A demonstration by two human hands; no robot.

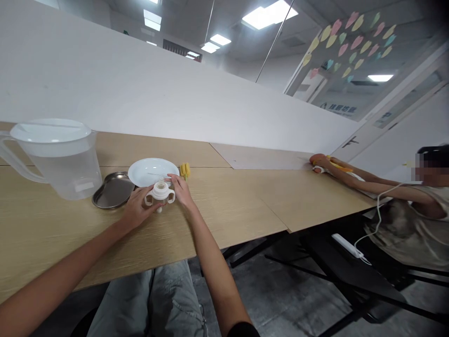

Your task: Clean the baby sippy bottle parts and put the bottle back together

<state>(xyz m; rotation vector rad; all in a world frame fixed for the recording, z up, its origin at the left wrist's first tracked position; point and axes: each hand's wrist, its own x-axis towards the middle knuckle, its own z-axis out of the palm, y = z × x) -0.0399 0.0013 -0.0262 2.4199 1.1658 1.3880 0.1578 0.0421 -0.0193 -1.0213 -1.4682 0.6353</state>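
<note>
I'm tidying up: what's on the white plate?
Only a thin pale stick shows over the white plate; whether it touches is unclear. The right hand and white cup hide part of the plate's near side.

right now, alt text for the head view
The left hand holds a white two-handled cup at a table, the right hand beside it by a white dish. A metal tray and plastic pitcher sit left; another person is far right.

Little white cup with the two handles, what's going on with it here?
The left hand holds the two-handled cup. The right hand, close beside it, seems to pinch a thin pale stick that shows against the white bowl. A metal tray and a lidded pitcher stand to the left, and another person sits farther along the table.
</note>
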